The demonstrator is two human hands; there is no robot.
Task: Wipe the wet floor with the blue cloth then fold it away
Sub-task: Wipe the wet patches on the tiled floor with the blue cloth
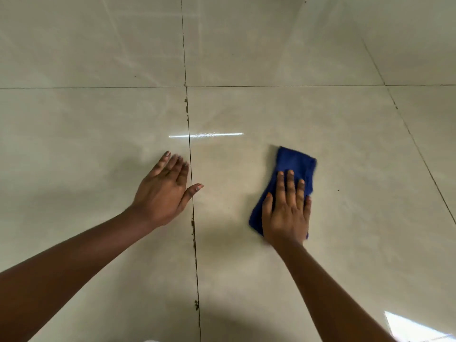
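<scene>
The blue cloth (pixel 294 164) lies folded into a narrow strip on the glossy beige tiled floor (pixel 271 114), right of centre. My right hand (pixel 287 208) presses flat on its near half, fingers spread, palm down. The cloth's far end sticks out beyond my fingertips and looks slightly blurred. My left hand (pixel 164 191) rests flat on the tile to the left, fingers apart, holding nothing, its thumb across a dark grout line (pixel 190 154). A faint wet sheen with small streaks shows on the floor near a bright light reflection (pixel 206 135).
Large beige tiles with dark grout lines fill the whole view. A bright patch of window light (pixel 417 328) reflects at the bottom right corner. Small dark specks dot the tile right of the cloth.
</scene>
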